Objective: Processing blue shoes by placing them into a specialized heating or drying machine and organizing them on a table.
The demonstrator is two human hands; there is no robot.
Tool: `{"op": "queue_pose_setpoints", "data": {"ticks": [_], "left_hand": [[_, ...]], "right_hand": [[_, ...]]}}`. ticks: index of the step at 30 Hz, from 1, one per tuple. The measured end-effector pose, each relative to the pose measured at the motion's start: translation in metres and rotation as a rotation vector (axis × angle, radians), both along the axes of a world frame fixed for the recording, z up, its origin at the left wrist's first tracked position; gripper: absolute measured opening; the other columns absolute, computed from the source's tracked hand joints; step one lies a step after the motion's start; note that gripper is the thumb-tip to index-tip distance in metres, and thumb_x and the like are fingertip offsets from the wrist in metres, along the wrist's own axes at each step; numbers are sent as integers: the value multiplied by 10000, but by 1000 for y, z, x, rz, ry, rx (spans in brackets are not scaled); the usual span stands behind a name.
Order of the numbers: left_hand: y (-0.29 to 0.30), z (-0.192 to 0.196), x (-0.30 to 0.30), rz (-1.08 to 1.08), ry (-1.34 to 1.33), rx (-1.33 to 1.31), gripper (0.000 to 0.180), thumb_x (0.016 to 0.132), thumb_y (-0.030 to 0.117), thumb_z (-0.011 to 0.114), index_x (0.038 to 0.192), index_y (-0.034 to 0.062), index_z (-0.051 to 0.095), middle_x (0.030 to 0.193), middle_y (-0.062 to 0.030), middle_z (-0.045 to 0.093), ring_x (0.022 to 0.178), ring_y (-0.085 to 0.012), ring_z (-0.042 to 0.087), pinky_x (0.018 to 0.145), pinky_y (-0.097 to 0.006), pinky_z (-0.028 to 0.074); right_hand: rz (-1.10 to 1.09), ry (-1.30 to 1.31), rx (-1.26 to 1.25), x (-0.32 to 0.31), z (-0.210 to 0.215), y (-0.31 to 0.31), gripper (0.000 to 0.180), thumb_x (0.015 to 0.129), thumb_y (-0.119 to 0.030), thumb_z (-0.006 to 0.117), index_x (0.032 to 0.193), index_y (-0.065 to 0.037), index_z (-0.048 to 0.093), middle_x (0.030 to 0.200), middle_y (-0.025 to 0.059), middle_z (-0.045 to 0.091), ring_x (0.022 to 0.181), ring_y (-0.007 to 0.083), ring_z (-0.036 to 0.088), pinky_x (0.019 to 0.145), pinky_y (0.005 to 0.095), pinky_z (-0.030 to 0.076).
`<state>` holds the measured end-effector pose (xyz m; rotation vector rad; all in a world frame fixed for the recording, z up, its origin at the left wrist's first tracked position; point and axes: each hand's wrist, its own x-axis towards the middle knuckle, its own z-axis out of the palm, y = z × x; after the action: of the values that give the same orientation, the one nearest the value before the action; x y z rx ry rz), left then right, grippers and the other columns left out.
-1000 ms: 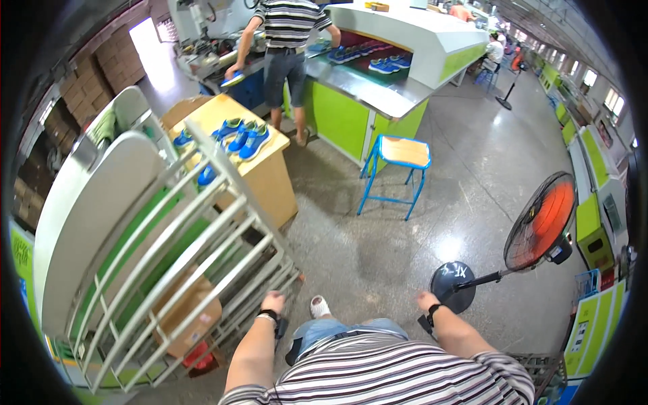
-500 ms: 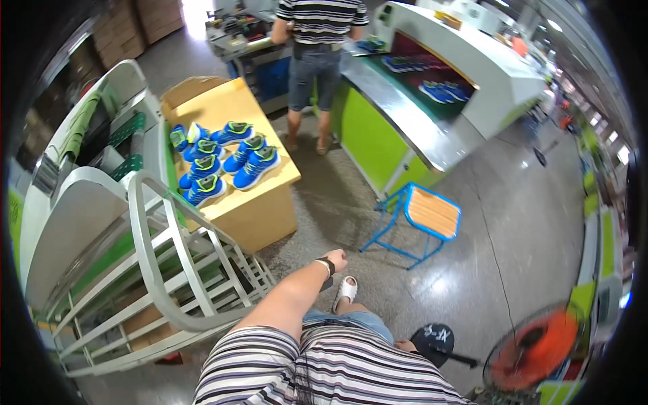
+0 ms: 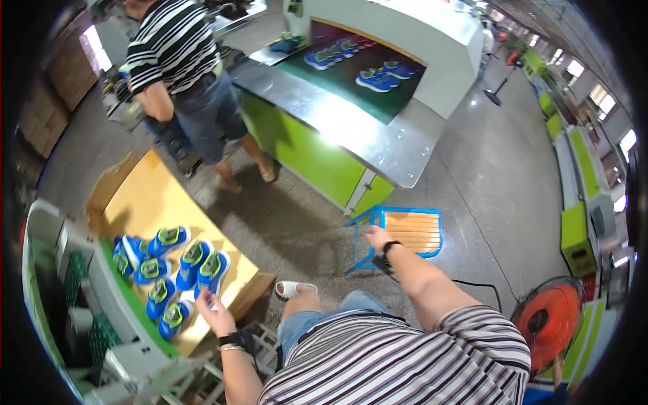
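Note:
My left hand (image 3: 214,314) reaches over the near edge of a tan cardboard-topped surface, fingers apart and holding nothing. Its fingertips come close to a blue sneaker (image 3: 212,268) with lime-green lining; whether they touch it I cannot tell. Several more such sneakers stand grouped there, among them one nearby (image 3: 176,318) and another farther back (image 3: 169,239). Over the left side of a blue-framed stool with a wooden seat (image 3: 413,231), my right hand (image 3: 379,237) hangs with curled fingers, nothing visible in it. Dark bands circle both wrists.
A person in a striped shirt (image 3: 179,50) stands beyond the cardboard surface (image 3: 145,196). Ahead, a conveyor machine with a metal edge (image 3: 324,111) carries blue sneakers (image 3: 376,79). An orange-bladed fan (image 3: 547,320) stands at right. A pale machine (image 3: 128,368) borders the left.
My view has swung right and I have come closer to the sneakers. My left hand has moved out toward them and its fingers have spread. My right hand has risen toward the stool.

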<state>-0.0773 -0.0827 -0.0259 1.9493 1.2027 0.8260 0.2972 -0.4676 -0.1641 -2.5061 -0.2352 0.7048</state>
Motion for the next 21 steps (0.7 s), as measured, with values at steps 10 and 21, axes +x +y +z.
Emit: {"op": "queue_pose_setpoints", "data": {"ticks": [10, 21], "left_hand": [[75, -8, 59, -229, 460, 220, 610, 944, 295, 538, 1489, 71, 380, 1551, -252, 285, 1433, -432, 247, 1158, -546, 193], [78, 47, 74, -292, 262, -12, 560, 905, 359, 637, 1377, 86, 510, 1446, -167, 473, 1324, -408, 434, 1071, -534, 350]], "right_hand": [[743, 57, 303, -40, 121, 256, 274, 855, -223, 602, 1078, -81, 671, 999, 163, 701, 960, 354, 656, 842, 441, 523], [1154, -115, 648, -51, 185, 484, 423, 852, -192, 708, 1214, -3, 600, 1160, 190, 618, 1082, 335, 609, 959, 403, 487]]}}
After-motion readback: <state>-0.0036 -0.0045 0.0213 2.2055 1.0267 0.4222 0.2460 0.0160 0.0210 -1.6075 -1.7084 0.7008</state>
